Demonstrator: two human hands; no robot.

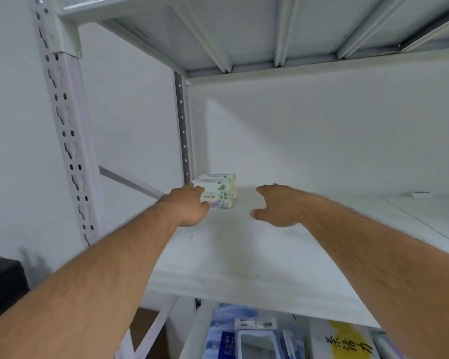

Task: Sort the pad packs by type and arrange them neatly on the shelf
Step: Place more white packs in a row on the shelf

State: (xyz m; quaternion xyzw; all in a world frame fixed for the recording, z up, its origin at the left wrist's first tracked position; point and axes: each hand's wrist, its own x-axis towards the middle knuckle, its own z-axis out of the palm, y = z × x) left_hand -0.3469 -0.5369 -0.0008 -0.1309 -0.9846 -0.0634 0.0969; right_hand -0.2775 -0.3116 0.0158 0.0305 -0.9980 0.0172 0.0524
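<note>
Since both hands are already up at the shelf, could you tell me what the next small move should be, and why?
Probably draw the left hand back off the pad packs. They already sit stacked in the back left corner of the shelf, its fingers rest against their near side, and the right hand hovers open and empty beside them, so more packs seem needed.

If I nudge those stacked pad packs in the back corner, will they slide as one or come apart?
The pad packs look like soft, plastic-wrapped bundles, so probably light and squashy rather than stiff. They sit stacked on the smooth white shelf, so a push from the left hand touching them would likely slide them easily. The top pack may shift off the lower one.
</note>
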